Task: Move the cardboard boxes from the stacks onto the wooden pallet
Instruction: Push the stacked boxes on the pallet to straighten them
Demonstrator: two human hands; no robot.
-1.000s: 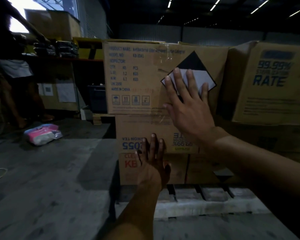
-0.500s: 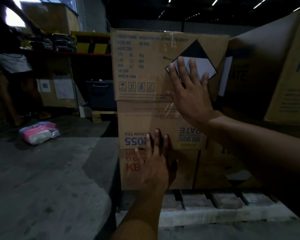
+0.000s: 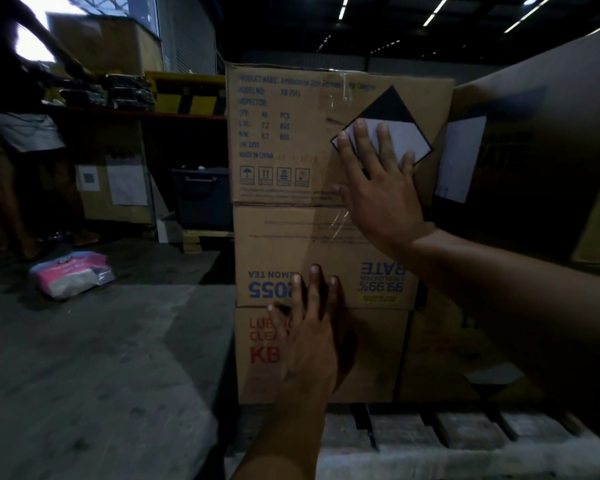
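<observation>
Three boxes stand stacked at the left end of the pallet [image 3: 465,434]: top box [image 3: 284,133], middle box [image 3: 291,244], bottom box [image 3: 368,355]. The right hand [image 3: 378,199] lies flat, fingers spread, on the top box's front, over its diamond label [image 3: 395,109]. The left hand [image 3: 312,337] lies flat across the seam between the lower two. Neither grasps anything. The step appears to be squaring the column; an even push from both palms, high and low together, should seat it flush without tipping the top box. A pink packet [image 3: 71,277] lies on the floor to the left.
</observation>
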